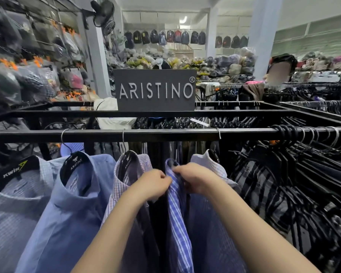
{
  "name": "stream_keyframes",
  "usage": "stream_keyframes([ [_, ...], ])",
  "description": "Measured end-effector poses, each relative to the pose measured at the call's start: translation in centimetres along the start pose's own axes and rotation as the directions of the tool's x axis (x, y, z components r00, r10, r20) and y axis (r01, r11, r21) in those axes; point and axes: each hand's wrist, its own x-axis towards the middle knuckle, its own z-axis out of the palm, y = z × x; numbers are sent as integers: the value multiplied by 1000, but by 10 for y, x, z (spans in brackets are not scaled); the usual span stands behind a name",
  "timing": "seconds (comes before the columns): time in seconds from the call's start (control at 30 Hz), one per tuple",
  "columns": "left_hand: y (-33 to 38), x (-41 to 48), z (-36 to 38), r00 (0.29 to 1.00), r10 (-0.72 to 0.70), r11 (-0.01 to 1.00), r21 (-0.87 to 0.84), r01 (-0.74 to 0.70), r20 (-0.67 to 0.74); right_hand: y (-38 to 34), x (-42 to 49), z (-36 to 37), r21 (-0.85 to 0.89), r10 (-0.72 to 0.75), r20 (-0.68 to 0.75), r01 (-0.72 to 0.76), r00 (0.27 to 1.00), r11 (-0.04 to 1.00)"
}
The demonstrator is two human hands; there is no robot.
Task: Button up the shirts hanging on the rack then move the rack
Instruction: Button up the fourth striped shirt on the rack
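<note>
Several shirts hang from the black rack rail [165, 133]. In the middle hangs a blue striped shirt [178, 223], its front edges drawn together near the collar. My left hand [153, 185] pinches the shirt's left front edge just below the collar. Opposite it, my right hand [195, 180] grips the right front edge, fingers curled round the cloth. The two hands nearly touch. The button itself is hidden by my fingers. To the left hang a pink-checked shirt [126, 174], a plain light blue shirt [67, 213] and a pale checked shirt [14, 203].
A grey ARISTINO sign [156, 89] stands on the rack's back bar. Dark checked garments on many black hangers [283, 194] crowd the rail at the right. More clothes racks stand behind, bagged goods hang on the left wall, and a white pillar [264, 36] rises at back right.
</note>
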Motion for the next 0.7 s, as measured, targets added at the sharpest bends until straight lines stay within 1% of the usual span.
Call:
stream_keyframes([
  [0.07,-6,-3,3,995,-14,994,106,4,97,13,-7,5,-23,37,21,-37,999,999],
  [0.1,-7,-4,3,995,-17,990,143,3,102,17,-12,6,-25,46,23,-46,999,999],
  [0.13,-7,-5,2,997,-12,986,168,1,70,20,-18,6,-15,51,30,-51,998,999],
  [0.2,-1,-8,-4,996,52,983,181,-37,-76,21,-33,6,30,35,73,-37,997,999],
  [0.23,5,-10,-10,979,112,986,141,-88,-171,21,-41,4,58,13,90,-18,996,998],
  [0.27,12,-14,-16,948,184,983,65,-173,-261,20,-51,3,79,-13,103,5,995,997],
  [0.3,18,-18,-22,912,254,960,-29,-277,-322,20,-60,2,110,-44,122,31,992,993],
  [0.33,24,-21,-28,883,316,915,-134,-380,-347,20,-69,1,147,-78,144,56,986,988],
  [0.37,28,-25,-32,865,367,850,-254,-462,-342,19,-78,0,183,-111,163,80,980,980],
  [0.4,32,-27,-35,857,405,781,-367,-505,-318,18,-86,0,222,-138,168,99,976,970],
  [0.43,34,-28,-36,850,433,728,-439,-526,-300,17,-92,0,248,-161,159,118,974,961],
  [0.47,35,-27,-37,839,450,704,-457,-544,-305,16,-98,0,261,-177,142,135,974,956],
  [0.6,45,-27,-45,801,450,716,-376,-588,-396,12,-107,2,286,-200,77,171,977,943],
  [0.67,52,-28,-49,794,427,755,-312,-577,-433,10,-108,5,302,-210,52,185,976,935],
  [0.7,56,-27,-50,778,417,780,-256,-572,-470,9,-108,7,308,-216,35,195,976,931],
])
